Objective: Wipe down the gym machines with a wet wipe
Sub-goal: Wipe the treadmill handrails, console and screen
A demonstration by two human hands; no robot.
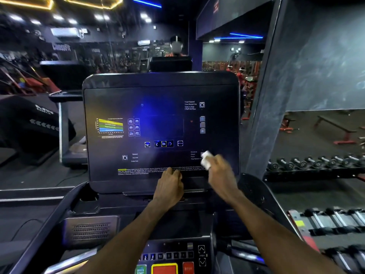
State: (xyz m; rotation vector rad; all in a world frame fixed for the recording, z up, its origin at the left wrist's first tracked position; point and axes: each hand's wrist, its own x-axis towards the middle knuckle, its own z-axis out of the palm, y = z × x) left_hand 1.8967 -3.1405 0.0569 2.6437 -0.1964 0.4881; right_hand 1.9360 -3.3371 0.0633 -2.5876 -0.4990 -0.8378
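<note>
A treadmill's large black console panel [158, 107] faces me, with printed labels, a coloured chart and small buttons. My right hand [221, 171] grips a crumpled white wet wipe [205, 159] against the panel's lower right part, and the hand is blurred. My left hand [170, 182] rests with curled fingers on the panel's lower edge, near the yellow warning text, and holds nothing that I can see.
Below the panel lies the control deck with number keys, arrow keys [201, 254] and red and green buttons. A dumbbell rack [316, 165] stands to the right. Another treadmill [37, 123] stands to the left, in front of a mirror wall.
</note>
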